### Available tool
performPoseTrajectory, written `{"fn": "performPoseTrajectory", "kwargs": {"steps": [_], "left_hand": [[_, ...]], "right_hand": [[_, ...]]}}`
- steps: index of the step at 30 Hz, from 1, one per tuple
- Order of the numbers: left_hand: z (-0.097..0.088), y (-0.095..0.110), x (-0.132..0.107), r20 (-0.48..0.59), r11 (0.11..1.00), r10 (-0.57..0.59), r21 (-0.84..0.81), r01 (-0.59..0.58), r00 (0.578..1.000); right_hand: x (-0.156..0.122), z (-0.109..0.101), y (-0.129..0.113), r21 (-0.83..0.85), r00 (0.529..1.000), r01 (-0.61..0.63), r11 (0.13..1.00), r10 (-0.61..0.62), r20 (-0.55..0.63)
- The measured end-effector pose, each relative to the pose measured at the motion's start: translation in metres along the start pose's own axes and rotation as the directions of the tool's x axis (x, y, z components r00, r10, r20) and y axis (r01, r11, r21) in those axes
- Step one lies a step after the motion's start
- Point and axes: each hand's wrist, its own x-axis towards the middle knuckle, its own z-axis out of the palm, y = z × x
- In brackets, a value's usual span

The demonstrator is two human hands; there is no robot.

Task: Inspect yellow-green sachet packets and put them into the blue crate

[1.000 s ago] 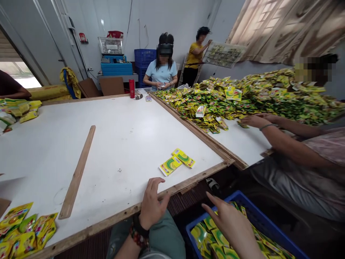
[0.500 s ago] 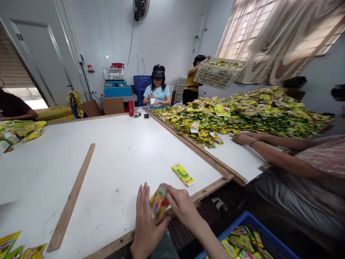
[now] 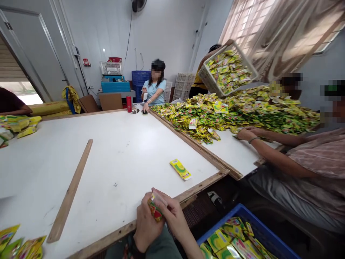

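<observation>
A small yellow printed packet (image 3: 156, 213) with a red patch and a pale end is held between both my hands, just over the front edge of the white table. My left hand (image 3: 148, 221) wraps round its side. At the packet's upper end, the fingers of my right hand (image 3: 171, 212) close on the pale part. Another yellow packet (image 3: 180, 169) lies flat on the table, ahead and to the right of my hands. Below on the right, a blue crate (image 3: 241, 208) holds several similar packets.
A wooden strip (image 3: 71, 190) lies on the white table (image 3: 115, 151). Beyond a wooden edge, a large heap of packets (image 3: 242, 111) covers the neighbouring table, where a co-worker's hands (image 3: 246, 133) rest. Another person tips a pale crate (image 3: 229, 70) of packets above it. More packets (image 3: 24, 244) lie at lower left.
My left hand has gone from spread fingers to wrapped round the packet, which sits lower and closer. Behind, the pale crate has been tipped forward. The seated person's arm now reaches to the phone.
</observation>
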Motion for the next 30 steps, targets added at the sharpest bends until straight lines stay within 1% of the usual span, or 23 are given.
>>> {"fn": "performPoseTrajectory", "kwargs": {"steps": [1,3,4,5,7,8,10,12,14,17,19,20,21,22,23,24,25,26,27,28,29,30], "left_hand": [[-0.002,0.003,0.002,0.036,1.0,-0.021,-0.021,0.022,0.999],[-0.005,0.006,0.007,0.164,0.995,-0.066,-0.058,0.077,0.984],[-0.006,0.007,0.009,0.224,0.993,-0.084,-0.065,0.101,0.971],[-0.007,0.008,0.011,0.264,0.991,-0.099,-0.065,0.12,0.959],[-0.008,0.008,0.013,0.277,0.989,-0.116,-0.057,0.137,0.954],[-0.009,0.008,0.013,0.27,0.989,-0.119,-0.056,0.139,0.955],[-0.009,0.008,0.013,0.266,0.987,-0.131,-0.054,0.151,0.955],[-0.009,0.009,0.013,0.268,0.985,-0.145,-0.049,0.164,0.952],[-0.009,0.009,0.013,0.271,0.983,-0.162,-0.038,0.178,0.949],[-0.01,0.007,0.011,0.258,0.982,-0.16,-0.054,0.18,0.953],[-0.012,0.004,0.01,0.256,0.986,-0.106,-0.099,0.135,0.961],[-0.013,0.003,0.009,0.273,0.987,-0.059,-0.129,0.097,0.96],[-0.014,0.003,0.009,0.302,0.986,-0.005,-0.158,0.056,0.953],[-0.015,0.003,0.01,0.337,0.982,0.047,-0.188,0.018,0.94],[-0.016,0.003,0.01,0.363,0.977,0.086,-0.212,-0.007,0.928],[-0.016,0.004,0.011,0.378,0.974,0.105,-0.225,-0.019,0.92],[-0.016,0.005,0.013,0.382,0.973,0.109,-0.228,-0.021,0.918],[-0.016,0.006,0.014,0.38,0.974,0.105,-0.227,-0.017,0.919],[-0.015,0.007,0.015,0.378,0.975,0.101,-0.223,-0.015,0.92],[-0.014,0.008,0.016,0.381,0.976,0.101,-0.218,-0.017,0.919],[-0.013,0.008,0.017,0.384,0.977,0.106,-0.214,-0.023,0.917],[-0.012,0.008,0.017,0.382,0.977,0.109,-0.21,-0.029,0.918]], "right_hand": [[-0.002,0.001,-0.002,-0.028,0.999,0.045,0.999,-0.044,0.029],[-0.004,0.001,-0.005,-0.119,0.996,0.084,0.989,-0.082,0.023],[-0.004,0.001,-0.006,-0.159,0.998,0.061,0.985,-0.063,-0.007],[-0.003,0.001,-0.006,-0.184,0.999,0.01,0.983,-0.019,-0.048],[0.0,0.0,-0.006,-0.178,0.99,-0.113,0.978,0.095,-0.106],[0.001,-0.001,-0.006,-0.152,0.984,-0.155,0.976,0.139,-0.109],[0.004,-0.003,-0.006,-0.098,0.982,-0.18,0.979,0.174,-0.068],[0.004,-0.003,-0.008,-0.083,0.989,-0.15,0.985,0.149,-0.016],[0.002,0.001,-0.011,-0.137,0.996,-0.084,0.987,0.089,0.028],[-0.004,0.012,-0.017,-0.299,0.994,0.097,0.949,-0.079,0.071],[-0.013,0.012,-0.019,-0.374,0.979,0.203,0.905,-0.182,0.09],[-0.02,0.006,-0.019,-0.402,0.974,0.227,0.887,-0.207,0.093],[-0.029,-0.005,-0.017,-0.44,0.975,0.222,0.87,-0.205,0.087],[-0.04,-0.02,-0.014,-0.497,0.982,0.186,0.848,-0.175,0.068],[-0.052,-0.041,-0.009,-0.576,0.992,0.115,0.809,-0.119,0.031],[-0.063,-0.063,-0.003,-0.67,0.999,0.004,0.742,-0.038,-0.037],[-0.072,-0.087,0.005,-0.762,0.992,-0.123,0.636,0.055,-0.114],[-0.077,-0.109,0.013,-0.831,0.97,-0.242,0.501,0.14,-0.198],[-0.076,-0.127,0.021,-0.87,0.946,-0.319,0.376,0.191,-0.264],[-0.069,-0.14,0.028,-0.895,0.933,-0.345,0.283,0.205,-0.295],[-0.056,-0.147,0.035,-0.914,0.936,-0.334,0.23,0.199,-0.292],[-0.037,-0.15,0.041,-0.93,0.948,-0.297,0.215,0.181,-0.261]]}}
